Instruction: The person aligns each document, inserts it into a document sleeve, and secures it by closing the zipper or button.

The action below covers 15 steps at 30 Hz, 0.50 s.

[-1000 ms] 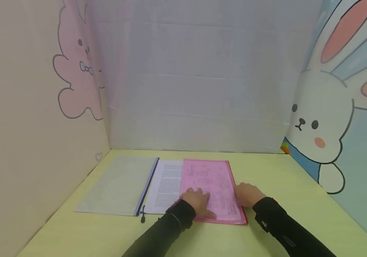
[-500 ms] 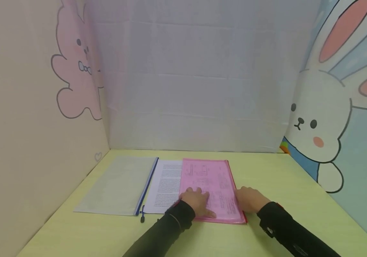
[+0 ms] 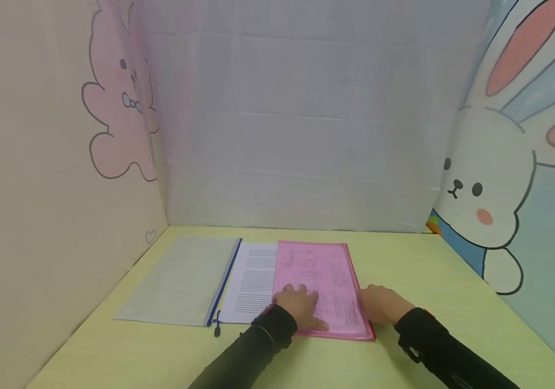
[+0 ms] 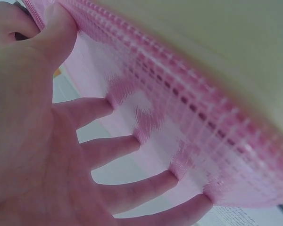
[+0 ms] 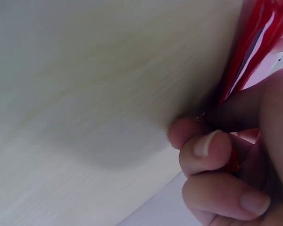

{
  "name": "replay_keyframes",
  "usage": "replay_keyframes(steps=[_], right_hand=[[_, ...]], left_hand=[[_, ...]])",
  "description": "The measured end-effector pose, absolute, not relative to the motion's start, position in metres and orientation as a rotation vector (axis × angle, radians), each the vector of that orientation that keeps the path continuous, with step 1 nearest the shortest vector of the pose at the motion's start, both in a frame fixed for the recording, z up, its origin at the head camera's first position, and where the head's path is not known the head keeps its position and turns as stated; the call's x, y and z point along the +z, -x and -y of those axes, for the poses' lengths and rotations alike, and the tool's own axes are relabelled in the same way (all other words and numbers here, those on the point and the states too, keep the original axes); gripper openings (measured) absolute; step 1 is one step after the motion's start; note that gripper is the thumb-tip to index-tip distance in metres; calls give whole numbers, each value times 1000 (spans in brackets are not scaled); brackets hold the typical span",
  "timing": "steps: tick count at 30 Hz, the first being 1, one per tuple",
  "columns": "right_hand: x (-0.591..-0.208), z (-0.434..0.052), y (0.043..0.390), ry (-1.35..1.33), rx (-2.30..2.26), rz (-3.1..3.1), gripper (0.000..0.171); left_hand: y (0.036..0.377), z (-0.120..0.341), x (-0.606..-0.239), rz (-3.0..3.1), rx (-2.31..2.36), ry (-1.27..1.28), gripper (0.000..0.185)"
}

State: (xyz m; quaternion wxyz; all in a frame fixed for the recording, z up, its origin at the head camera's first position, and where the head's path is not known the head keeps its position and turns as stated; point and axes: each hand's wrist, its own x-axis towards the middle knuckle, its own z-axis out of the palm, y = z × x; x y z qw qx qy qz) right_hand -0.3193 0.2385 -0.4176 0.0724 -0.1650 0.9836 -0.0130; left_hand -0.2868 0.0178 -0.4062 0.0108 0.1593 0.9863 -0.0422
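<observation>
**Right hand slides a touch nearer along the folder's red edge**

Hardly anything has shifted since a second ago — the right hand [image 3: 378,303] has drawn slightly back toward the person along the red edge of the pink folder [image 3: 317,270], and its black sleeve [image 3: 445,351] sits a little lower in the head view. The left hand [image 3: 299,303] has not moved, and the folder lies in the same spot as before.

That left hand rests flat on the near part of the pink folder, fingers [image 4: 114,148] spread and straight, their tips pressing on the mesh plastic. The right hand is at the folder's right edge — the wrist view shows its fingers [image 5: 212,150] curled against the red zip strip [image 5: 254,44], the thumb not clearly seen, so a full pinch cannot be confirmed, though the fingers bend round the edge.

The pink folder lies flat on the yellow-green table [image 3: 428,270], printed pages visible through it, overlapping a sheet of printed paper [image 3: 250,281] to its left. Further left lies a pale folder [image 3: 180,281] with a blue zip strip [image 3: 223,281], unchanged, touching the paper.
</observation>
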Motion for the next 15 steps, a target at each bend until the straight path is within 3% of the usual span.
replay_keyframes(steps=[8, 15], right_hand=[[-414, -241, 311, 528, -108, -2918, 6], [-414, -243, 305, 511, -123, -2870, 11]], left_hand=[[287, -18, -406, -3077, -128, -484, 87], [284, -19, -405, -3069, -138, -481, 87]])
